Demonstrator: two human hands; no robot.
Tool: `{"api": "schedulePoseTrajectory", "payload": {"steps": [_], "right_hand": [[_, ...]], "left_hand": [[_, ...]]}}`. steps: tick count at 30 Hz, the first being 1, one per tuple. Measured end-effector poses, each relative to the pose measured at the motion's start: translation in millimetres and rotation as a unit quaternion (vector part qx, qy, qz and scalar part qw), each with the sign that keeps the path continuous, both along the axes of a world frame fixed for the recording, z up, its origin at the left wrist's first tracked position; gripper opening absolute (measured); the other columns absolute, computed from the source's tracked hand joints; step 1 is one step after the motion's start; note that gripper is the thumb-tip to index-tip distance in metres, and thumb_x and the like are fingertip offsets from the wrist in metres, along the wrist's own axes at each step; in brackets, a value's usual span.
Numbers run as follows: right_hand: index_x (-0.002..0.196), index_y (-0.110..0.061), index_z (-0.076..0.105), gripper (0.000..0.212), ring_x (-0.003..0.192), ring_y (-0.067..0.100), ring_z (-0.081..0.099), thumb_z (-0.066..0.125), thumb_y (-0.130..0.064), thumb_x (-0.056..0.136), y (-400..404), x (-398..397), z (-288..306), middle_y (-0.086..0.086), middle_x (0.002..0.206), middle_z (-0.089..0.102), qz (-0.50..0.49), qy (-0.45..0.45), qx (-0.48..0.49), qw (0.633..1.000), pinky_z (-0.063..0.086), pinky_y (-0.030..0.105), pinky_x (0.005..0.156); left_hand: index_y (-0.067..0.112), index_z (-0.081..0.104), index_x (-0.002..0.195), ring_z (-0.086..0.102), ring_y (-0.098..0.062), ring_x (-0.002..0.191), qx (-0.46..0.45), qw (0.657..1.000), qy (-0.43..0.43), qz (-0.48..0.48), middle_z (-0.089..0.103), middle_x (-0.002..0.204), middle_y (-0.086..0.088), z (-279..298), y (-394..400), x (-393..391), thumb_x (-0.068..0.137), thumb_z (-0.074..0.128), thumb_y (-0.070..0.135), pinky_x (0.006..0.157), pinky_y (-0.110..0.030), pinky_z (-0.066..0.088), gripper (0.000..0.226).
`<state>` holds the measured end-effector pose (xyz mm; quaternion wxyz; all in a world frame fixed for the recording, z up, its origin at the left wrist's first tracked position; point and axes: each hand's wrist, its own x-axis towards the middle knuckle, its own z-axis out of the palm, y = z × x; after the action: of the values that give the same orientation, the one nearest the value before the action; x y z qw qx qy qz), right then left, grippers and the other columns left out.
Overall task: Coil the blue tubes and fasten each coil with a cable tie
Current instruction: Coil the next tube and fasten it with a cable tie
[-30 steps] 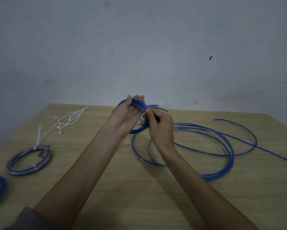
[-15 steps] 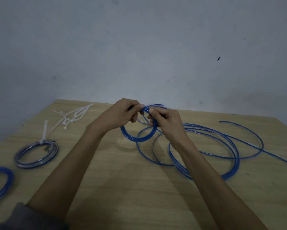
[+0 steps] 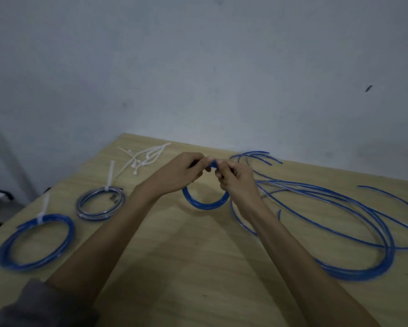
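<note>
A small coil of blue plastic tube (image 3: 205, 203) hangs above the middle of the pale wooden worktop (image 3: 198, 267), held upright at its top by both hands. The left hand (image 3: 177, 172) has its fingers curled over the top of the coil, and the right hand (image 3: 236, 177) pinches the same stretch just beside it, so each grip is closed on the tube and the two nearly touch. The lower arc of the coil shows clearly between the wrists.

From under the right hand, loose lengths of blue tube (image 3: 354, 232) spread in wide loops over the right part of the worktop, with several free ends (image 3: 264, 156) lying near the far edge.

On the left side lie two finished coils. The nearer one is a blue tube coil (image 3: 34, 244) bound by a white cable tie (image 3: 43, 211) whose tail points away. Beyond it lies a greyer-looking tube coil (image 3: 100, 204) with its own white cable tie (image 3: 110, 175). Farther back, near the far edge, is a small heap of spare white cable ties (image 3: 144, 158).

A grey sleeve (image 3: 37, 308) covers the left upper arm. A plain grey wall (image 3: 198, 67) rises behind the worktop.
</note>
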<state>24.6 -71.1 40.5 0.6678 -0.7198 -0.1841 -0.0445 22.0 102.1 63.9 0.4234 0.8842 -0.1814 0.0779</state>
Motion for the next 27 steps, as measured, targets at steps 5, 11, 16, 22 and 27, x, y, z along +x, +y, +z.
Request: {"api": "schedulePoseTrajectory", "payload": {"steps": [5, 11, 16, 22, 27], "right_hand": [[0.115, -0.011, 0.071, 0.031, 0.061, 0.009, 0.045, 0.043, -0.021, 0.109, 37.0, 2.5, -5.2, -0.003, 0.072, 0.057, 0.055, 0.012, -0.01, 0.998, 0.04, 0.025, 0.06], [0.128, -0.012, 0.067, 0.029, 0.061, 0.012, 0.061, 0.055, -0.021, 0.104, 68.1, 2.8, -16.5, 0.004, 0.084, 0.071, 0.009, 0.013, 0.044, 0.999, 0.051, 0.024, 0.063], [0.134, -0.013, 0.063, 0.032, 0.06, 0.007, 0.047, 0.053, -0.021, 0.105, 93.6, 12.8, -22.9, -0.003, 0.078, 0.067, -0.016, -0.056, -0.03, 0.998, 0.044, 0.022, 0.062], [0.113, -0.021, 0.073, 0.023, 0.059, -0.002, 0.049, 0.053, -0.014, 0.103, 123.6, 24.7, -16.3, -0.004, 0.075, 0.065, 0.017, -0.023, -0.013, 1.0, 0.042, 0.026, 0.068], [0.121, -0.012, 0.071, 0.025, 0.058, 0.003, 0.05, 0.054, -0.015, 0.103, 144.6, 37.1, -15.1, -0.004, 0.077, 0.069, 0.077, 0.031, -0.026, 0.996, 0.044, 0.024, 0.065]], "left_hand": [[0.019, 0.052, 0.074, 0.042, -0.013, 0.056, 0.023, 0.998, -0.016, 0.063, 0.046, 0.062, 0.0, -12.3, 34.3, -4.9, 0.107, 0.038, 0.039, 0.059, -0.031, 0.035, 0.042], [0.015, 0.051, 0.077, 0.041, -0.02, 0.06, -0.066, 0.991, 0.023, 0.11, 0.044, 0.064, -0.003, -22.1, 68.6, -8.8, 0.108, 0.035, 0.042, 0.064, -0.036, 0.036, 0.044], [0.015, 0.05, 0.085, 0.042, -0.009, 0.056, -0.197, 0.963, 0.158, 0.092, 0.037, 0.061, 0.006, -14.9, 90.3, -15.3, 0.108, 0.036, 0.04, 0.063, -0.026, 0.039, 0.037], [0.003, 0.062, 0.097, 0.038, -0.01, 0.053, -0.173, 0.975, 0.093, 0.107, 0.038, 0.064, 0.003, -21.7, 109.0, -11.7, 0.108, 0.039, 0.034, 0.056, -0.025, 0.039, 0.041], [0.01, 0.049, 0.079, 0.024, -0.012, 0.047, -0.213, 0.962, 0.083, 0.149, 0.029, 0.057, 0.003, -30.4, 125.4, -7.8, 0.108, 0.038, 0.037, 0.047, -0.027, 0.025, 0.041]]}}
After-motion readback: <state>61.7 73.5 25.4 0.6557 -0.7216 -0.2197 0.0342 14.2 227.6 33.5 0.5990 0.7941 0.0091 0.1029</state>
